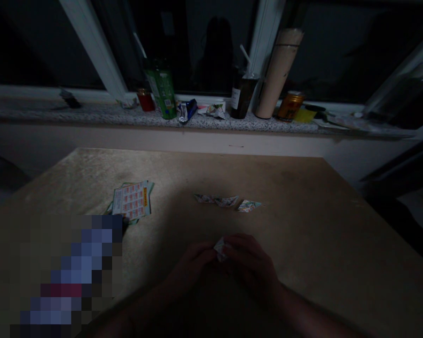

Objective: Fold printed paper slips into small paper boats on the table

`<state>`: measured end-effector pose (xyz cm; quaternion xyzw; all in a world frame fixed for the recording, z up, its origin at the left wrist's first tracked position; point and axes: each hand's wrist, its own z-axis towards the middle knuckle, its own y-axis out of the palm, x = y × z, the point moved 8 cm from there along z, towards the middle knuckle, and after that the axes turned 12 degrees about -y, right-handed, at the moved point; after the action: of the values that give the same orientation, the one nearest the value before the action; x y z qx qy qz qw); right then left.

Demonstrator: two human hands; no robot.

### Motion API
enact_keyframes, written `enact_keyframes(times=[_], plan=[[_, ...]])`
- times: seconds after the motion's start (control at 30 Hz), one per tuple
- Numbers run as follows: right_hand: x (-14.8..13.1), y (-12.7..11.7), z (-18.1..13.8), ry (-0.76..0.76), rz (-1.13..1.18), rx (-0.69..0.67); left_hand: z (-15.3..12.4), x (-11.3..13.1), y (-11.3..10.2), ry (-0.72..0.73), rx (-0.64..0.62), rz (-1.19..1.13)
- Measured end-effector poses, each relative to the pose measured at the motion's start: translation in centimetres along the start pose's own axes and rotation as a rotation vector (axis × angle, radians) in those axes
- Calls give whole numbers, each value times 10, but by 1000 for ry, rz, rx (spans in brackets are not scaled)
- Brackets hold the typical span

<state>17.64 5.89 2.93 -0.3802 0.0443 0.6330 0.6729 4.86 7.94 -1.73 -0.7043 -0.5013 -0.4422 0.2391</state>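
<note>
A small piece of folded white paper [220, 249] is held between my two hands, low in the middle of the head view. My left hand [199, 256] pinches its left edge, fingers closed. From the other side my right hand [248, 253] curls over the paper with its fingers closed on it. Dim light hides the finer folds and the undersides of my fingers. Just beyond my hands, several folded printed paper pieces lie in a row: a boat-like pair [225, 201] and a separate folded paper piece [248, 205] at its right.
On the table [303, 225] at left lies a stack of printed cards [131, 201], beside a pixelated blurred area. The windowsill behind holds a green container [164, 91], a dark drink cup [242, 96], a tall pinkish bottle [279, 72], a gold can [290, 106] and a red jar [146, 100].
</note>
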Motion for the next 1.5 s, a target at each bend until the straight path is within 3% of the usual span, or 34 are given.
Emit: enact_keyframes(times=[0.37,0.57,0.83,0.9,1.03,1.2,1.4,1.5], plan=[[4,7,-5,23,-85,-26,2,2,10,1,-207,-139],[2,10,-5,0,-99,-67,6,-3,4,-57,-135,-60],[-1,8,0,51,38,-110,6,-3,6,-86,-169,-40],[1,2,0,105,111,-34,5,-2,9,-83,-170,2],[19,-3,-9,358,156,73,4,-3,10,-57,-142,137],[27,17,-15,465,55,-190,3,-8,13,-33,-147,383],[23,27,-12,415,102,-309,-1,-8,24,64,-235,511],[23,30,-13,409,143,-336,-2,-11,24,71,-210,537]])
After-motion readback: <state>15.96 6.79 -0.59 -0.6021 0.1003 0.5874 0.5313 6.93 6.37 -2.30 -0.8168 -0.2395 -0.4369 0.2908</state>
